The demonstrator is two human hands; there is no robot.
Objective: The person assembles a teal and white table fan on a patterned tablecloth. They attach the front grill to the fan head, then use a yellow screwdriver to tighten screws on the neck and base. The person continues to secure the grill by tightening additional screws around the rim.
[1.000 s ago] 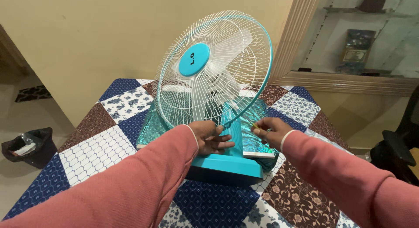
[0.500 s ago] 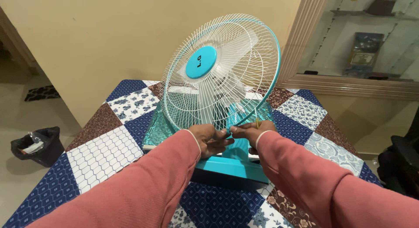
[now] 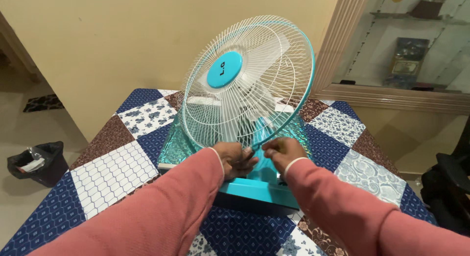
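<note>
Left hand: fingers curled in tight, pinching the bottom edge of the fan's wire guard right where the teal rim dips lowest.
Right hand: same deal, fingers bunched together on the rim just beside the left one, knuckles nearly touching it.
Grip detail: honestly can't tell what's between the fingertips, too small and hidden.
Table fan: teal, sits in the middle of the table, cage tilted back, rising above and beyond both hands; base is right below the wrists.
Table: patchwork cloth, blue, brown and white squares.
Off to the side: black bin on the floor, far left.
</note>
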